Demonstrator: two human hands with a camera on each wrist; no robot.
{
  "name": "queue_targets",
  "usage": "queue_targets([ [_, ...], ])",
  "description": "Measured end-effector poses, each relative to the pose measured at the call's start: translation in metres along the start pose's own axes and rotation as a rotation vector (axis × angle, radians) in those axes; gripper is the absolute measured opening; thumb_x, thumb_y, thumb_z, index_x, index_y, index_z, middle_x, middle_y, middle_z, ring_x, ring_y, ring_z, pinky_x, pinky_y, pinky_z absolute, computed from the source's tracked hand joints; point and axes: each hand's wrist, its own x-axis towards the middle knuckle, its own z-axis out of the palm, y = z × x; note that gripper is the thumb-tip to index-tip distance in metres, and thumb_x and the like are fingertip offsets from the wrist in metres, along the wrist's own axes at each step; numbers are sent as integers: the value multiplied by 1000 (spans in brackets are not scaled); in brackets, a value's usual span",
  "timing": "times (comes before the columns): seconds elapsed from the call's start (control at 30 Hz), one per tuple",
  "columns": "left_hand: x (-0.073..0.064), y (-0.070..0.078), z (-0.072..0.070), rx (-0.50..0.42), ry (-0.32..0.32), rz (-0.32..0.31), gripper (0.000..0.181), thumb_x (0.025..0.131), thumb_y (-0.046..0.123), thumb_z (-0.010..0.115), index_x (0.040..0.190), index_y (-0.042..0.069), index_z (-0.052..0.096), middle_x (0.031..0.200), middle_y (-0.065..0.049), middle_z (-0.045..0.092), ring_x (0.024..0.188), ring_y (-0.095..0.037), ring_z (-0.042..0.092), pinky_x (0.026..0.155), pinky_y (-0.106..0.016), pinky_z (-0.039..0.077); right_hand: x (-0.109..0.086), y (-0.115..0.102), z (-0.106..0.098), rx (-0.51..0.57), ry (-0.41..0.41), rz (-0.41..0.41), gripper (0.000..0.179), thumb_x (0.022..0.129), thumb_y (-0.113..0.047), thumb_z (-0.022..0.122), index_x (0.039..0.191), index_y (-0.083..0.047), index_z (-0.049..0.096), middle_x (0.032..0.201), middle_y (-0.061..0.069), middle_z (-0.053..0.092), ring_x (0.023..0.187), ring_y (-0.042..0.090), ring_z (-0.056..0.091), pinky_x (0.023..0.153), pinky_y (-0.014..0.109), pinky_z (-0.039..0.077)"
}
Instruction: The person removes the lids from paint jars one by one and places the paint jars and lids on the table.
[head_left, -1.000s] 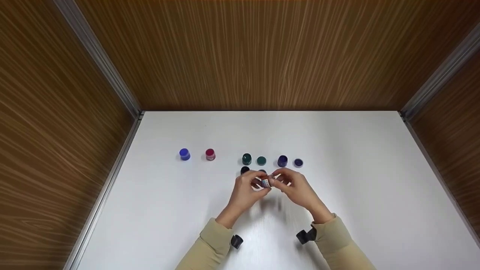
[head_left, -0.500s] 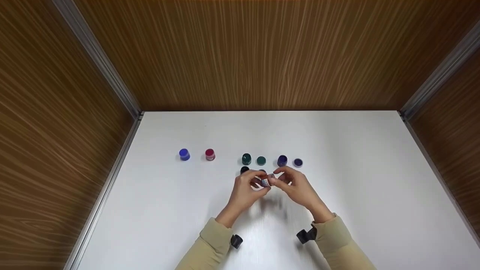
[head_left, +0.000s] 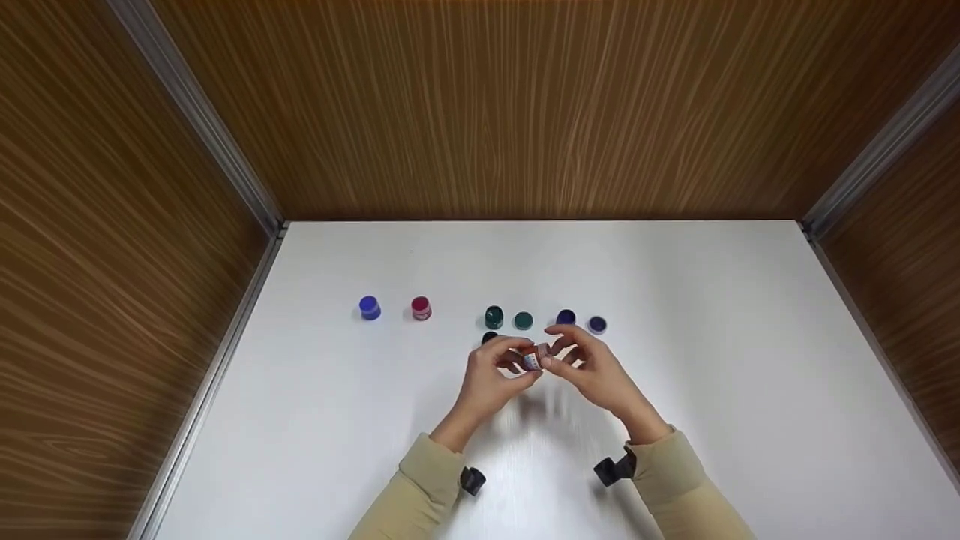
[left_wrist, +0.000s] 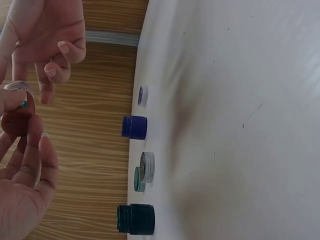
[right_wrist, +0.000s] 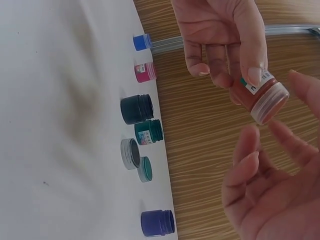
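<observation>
My left hand (head_left: pixel 487 379) holds a small reddish-brown paint jar (right_wrist: pixel 245 96) with a white label, tilted and raised above the table. A clear ridged lid (right_wrist: pixel 270 103) sits on the jar's end that faces my right hand (head_left: pixel 596 375). In the right wrist view, my right fingers and thumb are spread around that lid, apart from it. Behind the hands stand an uncapped green jar (head_left: pixel 493 317) with its lid (head_left: pixel 523 321) alongside, and an uncapped purple jar (head_left: pixel 566 316) beside a purple lid (head_left: pixel 597 325). An uncapped dark jar (right_wrist: pixel 136 109) and its lid (right_wrist: pixel 130 153) are nearer.
Farther left on the white table (head_left: pixel 300 420), a blue jar (head_left: pixel 370 308) and a crimson jar (head_left: pixel 421 308) stand with lids on. Wood-grain panels (head_left: pixel 480 112) enclose the table at the back and both sides.
The right index finger has lifted away from the lid and the right fingers have spread. Both hands with the jar have risen slightly in the head view.
</observation>
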Motion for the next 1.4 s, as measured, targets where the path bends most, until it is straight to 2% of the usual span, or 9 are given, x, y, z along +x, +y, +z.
queue_targets([
  [0.17, 0, -1, 2, -7, 6, 5, 30, 77, -9, 76, 106, -9, 67, 98, -21, 64, 79, -38, 68, 68, -52, 55, 2, 1, 2, -44, 24, 43, 29, 92, -23, 71, 113, -5, 65, 90, 5, 66, 73, 18, 60, 65, 27, 47],
  [0.27, 0, -3, 2, -14, 5, 0, 30, 77, -9, 76, 106, -8, 67, 97, -21, 64, 78, -38, 68, 68, -50, 55, 2, 2, 2, -49, 8, 48, 24, 92, -20, 71, 110, -4, 66, 89, 5, 67, 73, 18, 61, 64, 25, 46],
  [0.37, -1, -5, 3, -27, 1, -8, 30, 77, -10, 76, 106, -9, 67, 98, -21, 64, 78, -39, 68, 68, -51, 55, 0, 1, 1, -32, -19, 37, 25, 93, -12, 69, 115, -2, 64, 93, 10, 66, 75, 23, 59, 64, 25, 46],
  [0.5, -2, -6, 2, -33, -2, -17, 30, 78, -9, 76, 106, -9, 66, 99, -21, 63, 79, -39, 67, 69, -53, 54, -5, -17, -1, 4, -60, 19, 36, 92, -4, 68, 126, 2, 57, 98, 16, 62, 75, 26, 57, 65, 25, 45],
  [0.67, -2, -6, 2, -24, 1, -20, 30, 78, -9, 76, 106, -9, 67, 99, -21, 63, 79, -38, 67, 69, -54, 54, -6, -33, -1, 0, -49, 15, 44, 92, -4, 67, 133, 3, 51, 97, 16, 62, 72, 20, 58, 65, 26, 47],
  [0.8, -1, -6, 3, -34, -4, -12, 30, 78, -11, 75, 106, -10, 66, 98, -23, 63, 79, -40, 67, 69, -54, 54, -6, -36, 1, -19, -26, 29, 29, 94, -7, 65, 120, 6, 59, 93, 14, 65, 70, 15, 57, 63, 24, 48],
  [0.9, -1, -7, 3, -39, -8, -13, 29, 77, -11, 76, 105, -10, 66, 97, -23, 63, 78, -40, 67, 68, -53, 54, -6, -35, 1, -28, -26, 31, 22, 94, -8, 66, 112, 5, 63, 92, 15, 66, 71, 19, 59, 63, 24, 47],
  [1.03, -2, -8, 3, -37, -17, -33, 29, 77, -11, 76, 104, -10, 66, 97, -22, 63, 78, -39, 68, 70, -52, 55, -7, -32, -1, -28, -46, 6, 23, 92, -4, 68, 112, 5, 63, 93, 16, 66, 74, 26, 59, 65, 24, 47],
  [1.4, -7, -12, 2, -24, -88, -121, 30, 77, -9, 76, 105, -10, 65, 99, -21, 63, 81, -38, 68, 73, -48, 56, -12, -25, -4, -8, -93, -25, 29, 87, 5, 69, 115, 8, 62, 104, 19, 67, 81, 28, 59, 70, 32, 49],
])
